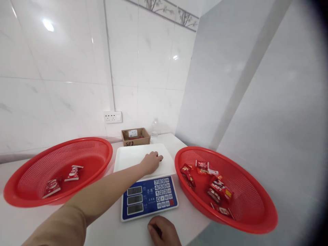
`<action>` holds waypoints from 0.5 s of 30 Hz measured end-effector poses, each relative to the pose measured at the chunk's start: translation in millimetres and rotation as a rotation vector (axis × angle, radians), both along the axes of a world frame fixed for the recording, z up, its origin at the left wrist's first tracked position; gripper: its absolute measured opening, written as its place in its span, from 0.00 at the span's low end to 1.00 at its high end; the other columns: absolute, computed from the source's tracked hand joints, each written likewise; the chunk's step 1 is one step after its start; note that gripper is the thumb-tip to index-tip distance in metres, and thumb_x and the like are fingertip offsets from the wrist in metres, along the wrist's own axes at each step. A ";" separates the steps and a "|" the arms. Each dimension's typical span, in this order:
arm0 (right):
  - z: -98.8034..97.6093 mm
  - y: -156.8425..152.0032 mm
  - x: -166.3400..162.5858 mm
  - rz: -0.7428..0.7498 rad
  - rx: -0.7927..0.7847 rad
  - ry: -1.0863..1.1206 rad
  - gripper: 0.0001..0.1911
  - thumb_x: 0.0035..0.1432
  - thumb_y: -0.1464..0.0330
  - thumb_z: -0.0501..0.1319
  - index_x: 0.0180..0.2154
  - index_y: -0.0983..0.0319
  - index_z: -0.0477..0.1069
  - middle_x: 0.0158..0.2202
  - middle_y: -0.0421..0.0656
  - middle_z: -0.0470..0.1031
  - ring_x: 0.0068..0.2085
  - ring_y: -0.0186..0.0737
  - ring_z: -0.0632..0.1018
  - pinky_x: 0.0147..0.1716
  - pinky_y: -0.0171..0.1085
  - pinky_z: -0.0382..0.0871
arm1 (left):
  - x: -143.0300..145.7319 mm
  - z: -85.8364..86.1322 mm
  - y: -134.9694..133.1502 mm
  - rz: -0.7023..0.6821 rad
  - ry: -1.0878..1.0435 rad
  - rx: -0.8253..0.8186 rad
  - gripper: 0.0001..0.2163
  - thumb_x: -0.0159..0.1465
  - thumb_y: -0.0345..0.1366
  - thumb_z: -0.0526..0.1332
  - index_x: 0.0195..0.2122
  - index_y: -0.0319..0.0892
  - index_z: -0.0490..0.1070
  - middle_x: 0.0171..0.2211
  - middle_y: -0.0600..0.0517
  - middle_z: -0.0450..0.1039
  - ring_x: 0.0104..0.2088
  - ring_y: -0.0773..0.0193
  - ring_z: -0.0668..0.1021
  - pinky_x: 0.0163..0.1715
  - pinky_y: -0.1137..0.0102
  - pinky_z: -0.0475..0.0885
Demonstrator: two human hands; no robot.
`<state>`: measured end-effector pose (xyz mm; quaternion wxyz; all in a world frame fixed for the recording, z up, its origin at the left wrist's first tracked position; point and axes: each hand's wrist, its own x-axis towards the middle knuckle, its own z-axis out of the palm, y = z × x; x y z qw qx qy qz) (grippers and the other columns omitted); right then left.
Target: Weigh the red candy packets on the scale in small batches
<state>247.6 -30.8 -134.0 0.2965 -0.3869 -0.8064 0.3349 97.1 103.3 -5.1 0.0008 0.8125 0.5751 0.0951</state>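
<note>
My left hand (150, 163) reaches across over the white weighing pan (130, 155) of a digital scale. Its fingers are curled down toward the pan, and a small dark bit shows at the fingertips, too little to name. Below the pan, the blue keypad panel (150, 198) of the scale faces me, its display digits too faint to read. Just in front of the scale, my right hand (165, 230) rests on the white table, loosely closed, with nothing visible in it.
At left, a red mesh basket (15, 194) holds two wrapped sweets (74, 173). Another red basket (253, 218) on the right holds several red-wrapped snacks (219, 188). Behind the scale are a small cardboard box (135, 141) and a clear bottle (155, 127), near a wall socket (112, 117).
</note>
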 end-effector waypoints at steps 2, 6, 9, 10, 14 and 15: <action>1.2 -0.6 0.1 0.002 0.000 0.012 0.11 0.57 0.64 0.54 0.28 0.60 0.73 0.26 0.41 0.75 0.28 0.36 0.73 0.29 0.31 0.65 | -2.6 -4.0 -0.7 -0.009 -0.039 0.001 0.13 0.64 0.39 0.57 0.48 0.41 0.67 0.49 0.47 0.68 0.45 0.59 0.73 0.43 0.58 0.71; 3.1 -1.5 0.0 -0.005 0.010 0.005 0.11 0.56 0.66 0.53 0.28 0.60 0.73 0.26 0.41 0.75 0.28 0.36 0.73 0.29 0.31 0.65 | -11.8 -6.5 -2.2 -0.024 -0.166 0.029 0.11 0.64 0.38 0.56 0.46 0.41 0.68 0.47 0.47 0.69 0.43 0.61 0.74 0.42 0.60 0.72; 4.1 -1.9 0.1 -0.001 0.022 -0.015 0.11 0.56 0.67 0.53 0.28 0.61 0.72 0.26 0.42 0.74 0.28 0.36 0.73 0.30 0.31 0.64 | -27.6 3.9 -2.8 0.045 -0.283 0.093 0.10 0.65 0.38 0.56 0.45 0.41 0.68 0.45 0.48 0.70 0.40 0.63 0.75 0.40 0.62 0.72; 4.2 -2.0 0.3 0.000 0.025 -0.020 0.10 0.56 0.68 0.53 0.28 0.61 0.72 0.26 0.42 0.74 0.29 0.36 0.73 0.30 0.31 0.64 | -35.4 9.8 -3.4 0.082 -0.321 0.122 0.10 0.64 0.38 0.56 0.44 0.41 0.68 0.45 0.48 0.70 0.40 0.63 0.75 0.40 0.63 0.72; 3.9 -2.2 1.8 0.015 0.024 -0.036 0.10 0.57 0.68 0.53 0.28 0.61 0.71 0.26 0.42 0.74 0.29 0.36 0.73 0.29 0.31 0.64 | -80.7 38.9 -14.2 0.234 -0.435 0.235 0.08 0.64 0.34 0.55 0.42 0.39 0.68 0.42 0.49 0.70 0.39 0.63 0.74 0.39 0.64 0.72; 4.0 -2.3 2.2 0.022 0.024 -0.036 0.10 0.57 0.68 0.53 0.28 0.61 0.71 0.26 0.42 0.74 0.29 0.36 0.73 0.29 0.31 0.64 | -95.0 45.9 -19.8 0.269 -0.451 0.256 0.07 0.63 0.30 0.54 0.41 0.40 0.68 0.41 0.50 0.70 0.39 0.64 0.74 0.39 0.65 0.71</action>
